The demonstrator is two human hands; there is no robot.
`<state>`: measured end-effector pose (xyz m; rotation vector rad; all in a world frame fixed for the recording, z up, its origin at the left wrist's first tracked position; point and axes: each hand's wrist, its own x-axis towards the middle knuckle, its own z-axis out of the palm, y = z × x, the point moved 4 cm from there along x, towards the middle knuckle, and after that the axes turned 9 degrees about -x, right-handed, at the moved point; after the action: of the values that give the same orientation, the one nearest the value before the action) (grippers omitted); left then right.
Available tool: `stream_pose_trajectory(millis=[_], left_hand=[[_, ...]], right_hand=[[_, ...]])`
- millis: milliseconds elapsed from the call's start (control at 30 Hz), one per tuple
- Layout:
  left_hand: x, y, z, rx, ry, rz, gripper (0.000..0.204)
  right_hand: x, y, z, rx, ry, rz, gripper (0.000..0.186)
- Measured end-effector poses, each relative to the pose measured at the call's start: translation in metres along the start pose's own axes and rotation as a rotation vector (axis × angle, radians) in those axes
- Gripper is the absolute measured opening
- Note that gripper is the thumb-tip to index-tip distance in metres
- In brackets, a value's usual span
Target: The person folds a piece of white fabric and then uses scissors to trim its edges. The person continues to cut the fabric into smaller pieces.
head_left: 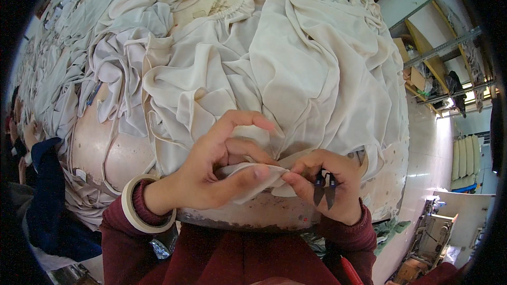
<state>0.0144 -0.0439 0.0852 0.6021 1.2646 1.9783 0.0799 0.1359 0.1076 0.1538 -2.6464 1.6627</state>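
Observation:
A cream garment of thin, soft cloth lies spread in folds before me. Its near edge rests between the thumb and fingers of my left hand, whose index finger is lifted and curved. My right hand pinches the same edge with thumb and forefinger, close to the left fingertips. Small dark thread snips are tucked in the right hand, blades pointing toward me. Around my left wrist sits a roll of off-white tape.
More pale garments are heaped along the worn table to the left. Another person's dark blue sleeve is at the left edge. A metal rack stands beyond the table at right. A red pen shows near my right forearm.

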Motion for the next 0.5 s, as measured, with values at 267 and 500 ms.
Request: stream_pose_trajectory(millis=[267,500], left_hand=[[-0.0023,0.0076,-0.0034,0.016,0.072,0.134,0.042],[-0.0044,0.0079,-0.0003,0.126,0.049,0.160,0.041]], right_hand=[[0.0022,-0.0061,-0.0063,-0.397,0.225,-0.334,0.037],[-0.0021,-0.0063,-0.0029,-0.647,0.285,-0.408,0.037]])
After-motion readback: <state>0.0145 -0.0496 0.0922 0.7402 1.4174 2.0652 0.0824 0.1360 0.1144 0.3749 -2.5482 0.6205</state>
